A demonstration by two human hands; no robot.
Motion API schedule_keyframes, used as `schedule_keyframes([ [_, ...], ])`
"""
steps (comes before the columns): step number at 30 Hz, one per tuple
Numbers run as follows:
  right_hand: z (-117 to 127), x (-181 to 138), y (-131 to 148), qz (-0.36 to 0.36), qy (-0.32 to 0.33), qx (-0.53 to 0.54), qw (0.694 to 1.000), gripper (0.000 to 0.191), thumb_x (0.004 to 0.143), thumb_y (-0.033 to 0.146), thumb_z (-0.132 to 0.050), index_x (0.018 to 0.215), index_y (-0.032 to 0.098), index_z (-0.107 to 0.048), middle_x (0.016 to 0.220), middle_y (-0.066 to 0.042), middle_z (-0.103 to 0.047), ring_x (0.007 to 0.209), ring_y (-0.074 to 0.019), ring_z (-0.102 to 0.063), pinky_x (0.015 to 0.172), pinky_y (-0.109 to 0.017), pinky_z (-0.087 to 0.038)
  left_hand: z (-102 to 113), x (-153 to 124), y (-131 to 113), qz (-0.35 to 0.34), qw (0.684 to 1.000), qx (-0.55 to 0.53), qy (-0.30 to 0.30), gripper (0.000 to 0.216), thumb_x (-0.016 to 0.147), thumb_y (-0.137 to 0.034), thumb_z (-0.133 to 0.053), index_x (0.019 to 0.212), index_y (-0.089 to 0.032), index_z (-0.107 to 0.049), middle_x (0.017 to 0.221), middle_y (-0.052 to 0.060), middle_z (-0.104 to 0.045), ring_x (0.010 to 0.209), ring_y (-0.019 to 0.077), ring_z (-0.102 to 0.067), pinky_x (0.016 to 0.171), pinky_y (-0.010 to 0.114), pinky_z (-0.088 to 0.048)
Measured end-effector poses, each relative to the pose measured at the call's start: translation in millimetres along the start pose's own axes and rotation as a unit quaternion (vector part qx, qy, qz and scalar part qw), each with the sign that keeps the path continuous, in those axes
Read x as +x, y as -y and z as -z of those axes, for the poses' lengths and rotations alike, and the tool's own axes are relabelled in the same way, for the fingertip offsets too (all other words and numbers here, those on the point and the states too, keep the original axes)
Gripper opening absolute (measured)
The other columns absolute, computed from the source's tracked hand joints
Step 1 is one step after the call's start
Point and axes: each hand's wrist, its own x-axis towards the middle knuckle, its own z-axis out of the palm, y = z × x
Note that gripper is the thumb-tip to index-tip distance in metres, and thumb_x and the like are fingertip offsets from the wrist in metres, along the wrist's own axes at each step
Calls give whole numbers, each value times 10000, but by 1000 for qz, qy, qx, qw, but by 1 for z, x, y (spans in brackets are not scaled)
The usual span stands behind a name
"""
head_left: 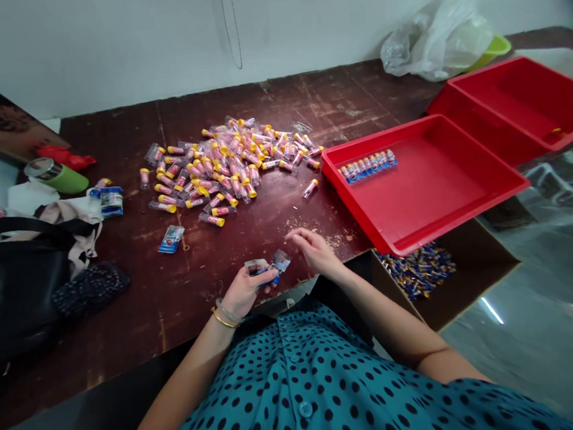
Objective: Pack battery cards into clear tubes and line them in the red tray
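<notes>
My left hand (pixel 247 289) is closed round a few small clear packets with blue print (pixel 269 266), held just above the near edge of the dark wooden table (pixel 181 278). My right hand (pixel 313 248) rests beside it on the table, fingers loosely curled, holding nothing I can see. A heap of small clear tubes with yellow caps and pink labels (pixel 227 168) lies further back. One loose tube (pixel 311 187) lies near the red tray (pixel 466 209), which holds a row of blue-wrapped packets (pixel 368 165).
A second red tray (pixel 532 103) sits behind the first, with a plastic bag and a green bowl (pixel 444 40) beyond. A cardboard box of blue items (pixel 416 272) stands below the table. At left are a black bag (pixel 17 292), a green cup (pixel 57 175) and a loose blue packet (pixel 171 239).
</notes>
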Motion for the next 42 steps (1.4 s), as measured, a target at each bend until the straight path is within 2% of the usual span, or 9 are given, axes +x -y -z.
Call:
schedule_keyframes([
  [3,19,9,7,-25,-26,93,995,405,812,394,-636,1187,243,-652,933,-9,-657,818,-138,-607,767,-274,-480,3,0,1,-2,1000,-3,-10,293,604,-279,-864,690,-150,-616,646,-22,-612,571,92,-547,500,199,-406],
  [7,25,5,26,-32,14,223,974,384,765,369,-738,1130,254,-709,1008,-20,-709,946,-163,-647,899,-306,-488,3,1,1,-8,999,-27,-33,330,553,-241,-886,699,-156,-603,689,-25,-625,600,101,-568,492,199,-409],
  [12,9,2,41,-29,-5,295,955,361,735,360,-781,1082,267,-739,1047,-21,-721,942,-158,-660,870,-281,-505,-3,2,-3,-9,999,-32,-18,335,554,-248,-885,708,-148,-604,681,-18,-624,589,106,-574,488,204,-405],
  [17,3,9,29,-44,-12,275,960,367,708,390,-795,1047,256,-748,1041,-20,-724,881,-148,-660,831,-286,-516,-7,1,-8,9,999,-41,3,339,568,-274,-882,706,-152,-597,651,-17,-614,586,112,-579,491,205,-405],
  [21,10,7,23,18,-62,166,984,357,733,381,-774,1061,247,-734,1036,-15,-720,912,-155,-643,866,-297,-509,-8,2,-8,21,999,-37,14,332,588,-293,-874,676,-151,-586,636,-15,-605,591,111,-578,488,199,-401],
  [23,14,6,25,26,-75,185,979,358,739,376,-771,1073,258,-716,1047,-13,-716,899,-145,-642,839,-280,-518,-8,3,-7,22,999,-34,11,327,588,-294,-874,677,-149,-593,637,-14,-606,591,110,-577,488,198,-403],
  [29,14,6,31,-37,-54,314,947,378,707,375,-804,1043,257,-680,1053,-10,-714,849,-121,-655,758,-237,-530,-9,9,-3,22,999,-27,4,331,555,-274,-889,705,-147,-623,648,-15,-632,561,100,-562,493,206,-416],
  [38,9,4,27,-45,-47,319,946,370,716,378,-793,1030,247,-648,1068,-13,-708,866,-122,-647,767,-237,-515,-12,9,-6,10,999,-29,-6,344,528,-258,-900,717,-141,-637,665,-17,-635,556,102,-572,492,213,-414],
  [42,7,1,29,-16,-58,246,967,357,710,416,-785,972,234,-624,1038,-26,-698,818,-138,-629,758,-275,-519,-14,9,-4,11,999,-37,-1,343,542,-259,-896,712,-146,-621,665,-15,-628,574,107,-576,498,213,-412],
])
